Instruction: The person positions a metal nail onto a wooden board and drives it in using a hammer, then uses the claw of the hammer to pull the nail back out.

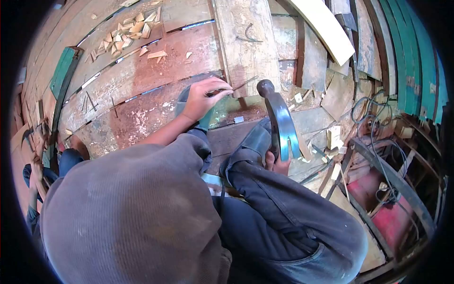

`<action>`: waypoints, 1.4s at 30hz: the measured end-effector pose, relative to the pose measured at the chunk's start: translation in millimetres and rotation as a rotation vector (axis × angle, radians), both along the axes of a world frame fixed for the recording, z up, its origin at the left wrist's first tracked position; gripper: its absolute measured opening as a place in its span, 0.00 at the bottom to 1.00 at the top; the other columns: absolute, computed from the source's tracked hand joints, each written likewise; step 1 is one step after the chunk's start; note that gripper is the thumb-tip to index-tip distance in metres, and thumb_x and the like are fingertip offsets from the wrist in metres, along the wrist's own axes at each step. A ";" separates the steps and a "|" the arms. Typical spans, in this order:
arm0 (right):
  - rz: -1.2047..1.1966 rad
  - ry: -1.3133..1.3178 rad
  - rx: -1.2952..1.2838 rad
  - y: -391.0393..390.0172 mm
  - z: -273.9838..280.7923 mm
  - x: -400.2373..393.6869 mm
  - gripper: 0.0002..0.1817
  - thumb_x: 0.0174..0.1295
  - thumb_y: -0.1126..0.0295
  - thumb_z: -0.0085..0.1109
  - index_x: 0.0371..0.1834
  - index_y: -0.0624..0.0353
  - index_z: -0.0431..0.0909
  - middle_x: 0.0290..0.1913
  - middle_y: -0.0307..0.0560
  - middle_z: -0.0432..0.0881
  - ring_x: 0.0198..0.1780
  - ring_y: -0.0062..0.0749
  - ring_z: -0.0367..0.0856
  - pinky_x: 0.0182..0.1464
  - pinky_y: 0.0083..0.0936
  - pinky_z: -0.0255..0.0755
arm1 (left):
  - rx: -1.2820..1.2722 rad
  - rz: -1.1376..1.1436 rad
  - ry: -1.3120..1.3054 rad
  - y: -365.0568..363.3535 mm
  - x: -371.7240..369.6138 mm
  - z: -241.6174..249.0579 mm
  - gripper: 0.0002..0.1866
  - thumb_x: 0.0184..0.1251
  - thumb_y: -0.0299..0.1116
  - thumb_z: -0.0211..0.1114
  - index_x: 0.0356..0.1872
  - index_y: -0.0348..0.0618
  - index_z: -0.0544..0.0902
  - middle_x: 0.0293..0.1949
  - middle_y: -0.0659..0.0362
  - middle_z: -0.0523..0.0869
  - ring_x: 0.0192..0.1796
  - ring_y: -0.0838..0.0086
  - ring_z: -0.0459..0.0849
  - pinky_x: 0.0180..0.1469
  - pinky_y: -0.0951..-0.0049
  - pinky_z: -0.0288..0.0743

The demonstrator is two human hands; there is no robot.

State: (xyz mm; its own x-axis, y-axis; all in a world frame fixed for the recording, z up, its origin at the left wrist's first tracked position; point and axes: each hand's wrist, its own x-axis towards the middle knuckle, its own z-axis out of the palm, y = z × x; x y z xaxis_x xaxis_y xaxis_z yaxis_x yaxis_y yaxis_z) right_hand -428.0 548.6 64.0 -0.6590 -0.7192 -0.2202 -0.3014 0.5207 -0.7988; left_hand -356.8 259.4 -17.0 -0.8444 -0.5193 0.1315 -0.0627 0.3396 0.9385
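Note:
My left hand (pixel 206 97) pinches a long thin nail (pixel 245 83) between thumb and fingertips. The nail lies slantwise over the near end of a wooden board (pixel 250 57). My right hand (pixel 280 165), partly hidden behind the hammer head and my trouser leg, is closed round the handle of a claw hammer (pixel 282 120). The hammer's round face is close to the board's right corner, and its claw points back toward me. Two bent nails (pixel 249 35) lie farther up on the board.
Several loose nails (pixel 90 102) and a heap of wood offcuts (pixel 124 35) lie on the plank floor (pixel 156 97). A pale plank (pixel 326 31) and tangled cables (pixel 376 123) are at the right. Another person (pixel 40 177) is at the left edge.

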 end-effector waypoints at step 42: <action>-0.469 -0.342 0.007 1.6 -28.4 7.9 0.17 0.78 0.57 0.45 0.40 0.62 0.72 0.19 0.34 0.67 0.20 0.17 0.64 0.23 0.22 0.58 | 0.043 -0.051 -0.057 1.9 0.1 4.0 0.09 0.60 0.26 0.73 0.40 0.41 0.84 0.37 0.59 0.87 0.35 0.74 0.85 0.35 0.76 0.78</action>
